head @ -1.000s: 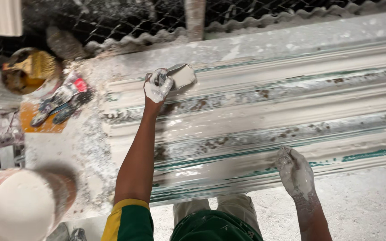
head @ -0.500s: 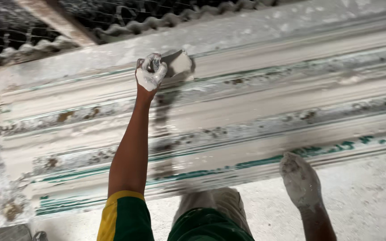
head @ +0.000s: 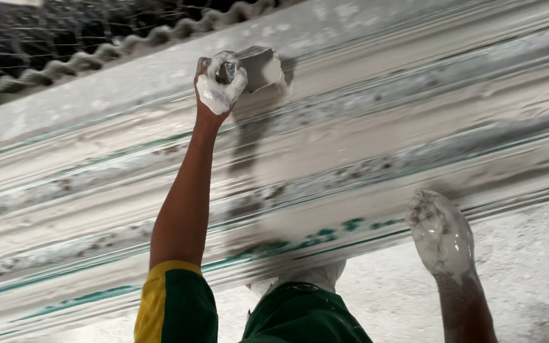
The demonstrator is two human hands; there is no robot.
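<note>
A long ribbed plaster moulding (head: 363, 159) lies on the white-dusted floor (head: 528, 267)

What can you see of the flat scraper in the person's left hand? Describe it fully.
The scraper is a small flat blade, grey and smeared with white plaster. Its handle is hidden inside the left hand, whose plaster-coated fingers are clenched around it. The blade sticks out to the right, lying against the far upper band of the long ridged plaster moulding, its edge ragged with wet plaster.

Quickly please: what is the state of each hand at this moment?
Left hand: closed around the handle of a plaster-coated scraper, pressed on the far part of the long moulding.
Right hand: open, holding nothing, resting on the moulding's near edge.
</note>
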